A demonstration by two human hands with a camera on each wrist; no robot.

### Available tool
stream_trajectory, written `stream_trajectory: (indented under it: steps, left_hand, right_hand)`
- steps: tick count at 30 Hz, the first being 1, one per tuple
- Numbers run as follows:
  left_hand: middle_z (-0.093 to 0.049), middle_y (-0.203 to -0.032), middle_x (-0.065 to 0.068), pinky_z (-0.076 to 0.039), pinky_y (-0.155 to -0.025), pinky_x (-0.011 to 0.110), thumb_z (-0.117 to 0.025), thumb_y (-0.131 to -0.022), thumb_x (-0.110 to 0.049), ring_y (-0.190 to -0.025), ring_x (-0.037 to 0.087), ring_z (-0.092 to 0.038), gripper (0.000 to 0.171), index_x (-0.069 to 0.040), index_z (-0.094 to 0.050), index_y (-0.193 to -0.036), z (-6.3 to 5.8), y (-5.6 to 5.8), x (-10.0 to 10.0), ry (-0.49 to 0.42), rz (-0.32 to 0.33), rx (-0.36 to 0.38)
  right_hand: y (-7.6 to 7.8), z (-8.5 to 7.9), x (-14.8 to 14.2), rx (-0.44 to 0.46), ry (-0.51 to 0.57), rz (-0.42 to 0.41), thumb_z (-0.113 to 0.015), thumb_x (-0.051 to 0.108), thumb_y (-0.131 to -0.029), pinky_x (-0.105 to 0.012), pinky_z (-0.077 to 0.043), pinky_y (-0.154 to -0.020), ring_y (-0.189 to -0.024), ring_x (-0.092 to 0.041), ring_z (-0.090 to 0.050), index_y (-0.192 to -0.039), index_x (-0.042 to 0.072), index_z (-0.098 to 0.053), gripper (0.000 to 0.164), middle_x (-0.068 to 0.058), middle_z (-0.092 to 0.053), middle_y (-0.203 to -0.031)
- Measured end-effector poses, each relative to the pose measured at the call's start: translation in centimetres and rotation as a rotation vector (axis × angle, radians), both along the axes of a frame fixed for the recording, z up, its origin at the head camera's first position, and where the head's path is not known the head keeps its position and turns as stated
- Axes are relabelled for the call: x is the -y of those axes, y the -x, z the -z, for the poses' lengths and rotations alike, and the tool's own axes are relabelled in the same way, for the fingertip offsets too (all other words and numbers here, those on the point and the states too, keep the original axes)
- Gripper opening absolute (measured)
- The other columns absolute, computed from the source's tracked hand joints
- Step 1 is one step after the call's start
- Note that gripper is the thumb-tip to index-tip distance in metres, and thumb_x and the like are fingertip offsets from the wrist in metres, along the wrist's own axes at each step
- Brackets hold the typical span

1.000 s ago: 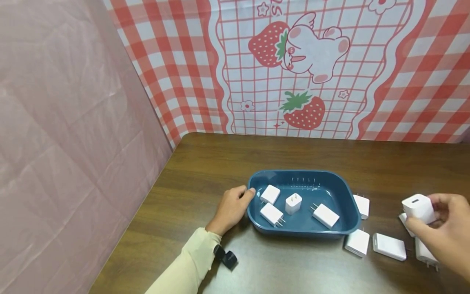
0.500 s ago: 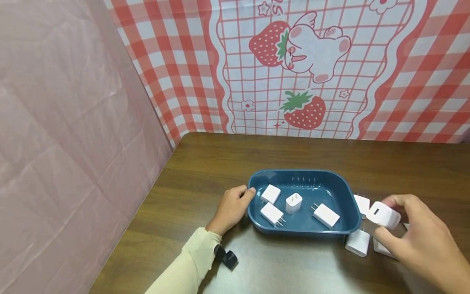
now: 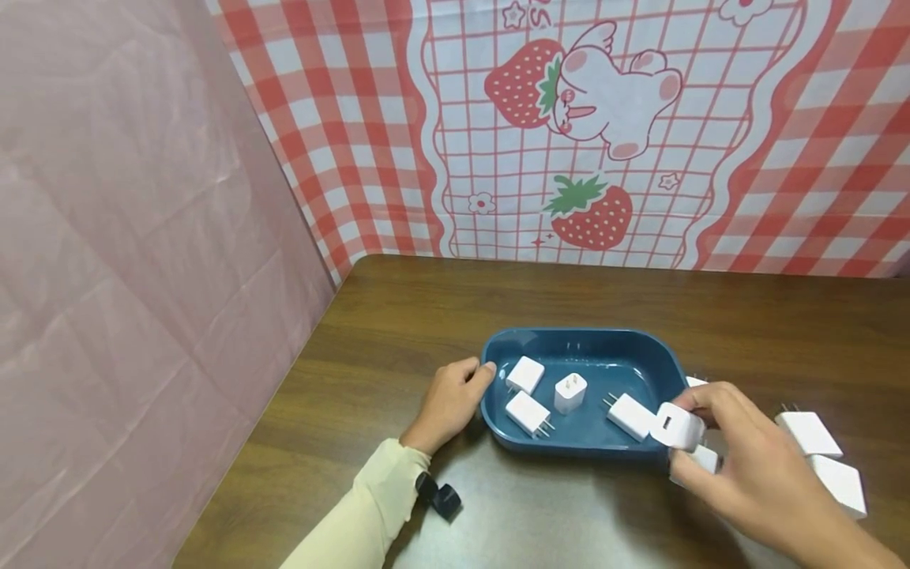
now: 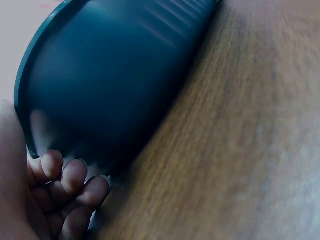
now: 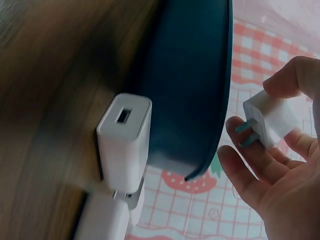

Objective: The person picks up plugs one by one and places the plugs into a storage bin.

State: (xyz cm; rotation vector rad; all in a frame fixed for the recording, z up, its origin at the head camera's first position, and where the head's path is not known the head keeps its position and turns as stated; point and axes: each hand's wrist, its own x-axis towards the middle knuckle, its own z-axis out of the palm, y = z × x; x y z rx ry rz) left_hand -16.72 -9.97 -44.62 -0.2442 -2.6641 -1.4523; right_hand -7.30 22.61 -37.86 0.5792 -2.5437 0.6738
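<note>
pale-yellow sleeve [image 3: 359, 506], black wrist piece [image 3: 446, 503]

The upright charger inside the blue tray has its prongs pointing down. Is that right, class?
Not quite: its prongs point up. The head view shows them on top of the upright charger, which does stand inside the blue tray.

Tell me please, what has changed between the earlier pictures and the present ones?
The right grip has carried its white charger to the left, from over the loose chargers on the table to the right rim of the blue tray. Nothing was newly grasped or let go. The left grip stays at the tray's left rim, and the four chargers inside are unmoved.
</note>
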Motion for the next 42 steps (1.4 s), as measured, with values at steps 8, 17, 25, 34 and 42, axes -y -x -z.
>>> stream_trajectory:
  steps: [8, 17, 25, 34, 42]
  left_hand:
    - [-0.041, -0.057, -0.004, -0.032, -0.051, 0.029, -0.055, -0.099, -0.041, -0.054, 0.013, -0.044, 0.045, -0.015, -0.045, -0.063, 0.1, 0.0, 0.0, -0.002, -0.001, 0.009]
    - [-0.042, -0.056, -0.004, -0.034, -0.051, 0.029, -0.055, -0.099, -0.042, -0.054, 0.014, -0.045, 0.046, -0.015, -0.045, -0.063, 0.3, 0.1, -0.2, -0.009, -0.001, 0.006]
    - [-0.042, -0.056, -0.004, -0.033, -0.051, 0.029, -0.054, -0.099, -0.042, -0.054, 0.014, -0.045, 0.045, -0.016, -0.045, -0.063, 0.1, 0.1, -0.4, 0.007, 0.005, 0.000]
    - [-0.042, -0.057, -0.003, -0.034, -0.051, 0.029, -0.054, -0.099, -0.041, -0.054, 0.014, -0.045, 0.044, -0.016, -0.046, -0.064, 0.1, 0.1, -0.5, 0.004, 0.003, 0.010]
    - [-0.042, -0.058, -0.003, -0.034, -0.052, 0.030, -0.055, -0.099, -0.041, -0.055, 0.015, -0.045, 0.044, -0.015, -0.046, -0.064, 0.1, 0.1, -0.2, -0.001, -0.008, 0.005]
  right_hand:
    - [0.8, -0.3, 1.6, 0.100, -0.053, -0.007, -0.090, 0.014, -0.066, -0.020, -0.050, -0.070, -0.085, -0.015, -0.054, -0.116, 0.013, -0.058, 0.059, 0.000, -0.062, -0.106]
    - [2.2, -0.2, 2.9, 0.240, -0.055, -0.045, -0.085, 0.028, -0.080, -0.037, -0.053, -0.067, -0.086, -0.018, -0.057, -0.128, 0.011, -0.061, 0.056, -0.005, -0.065, -0.112]
    - [2.9, 0.4, 4.3, 0.340, -0.099, -0.125, -0.079, 0.028, -0.086, -0.045, -0.055, -0.078, -0.092, -0.015, -0.059, -0.133, 0.013, -0.062, 0.052, -0.005, -0.066, -0.123]
    - [3.4, 0.8, 5.3, 0.380, -0.098, -0.152, -0.076, 0.026, -0.089, -0.050, -0.052, -0.088, -0.103, -0.018, -0.060, -0.133, 0.013, -0.062, 0.048, -0.008, -0.065, -0.127]
    - [3.9, 0.9, 6.0, 0.383, -0.108, -0.194, -0.074, 0.028, -0.090, -0.046, -0.052, -0.086, -0.099, -0.015, -0.059, -0.131, 0.016, -0.064, 0.044, -0.003, -0.067, -0.122]
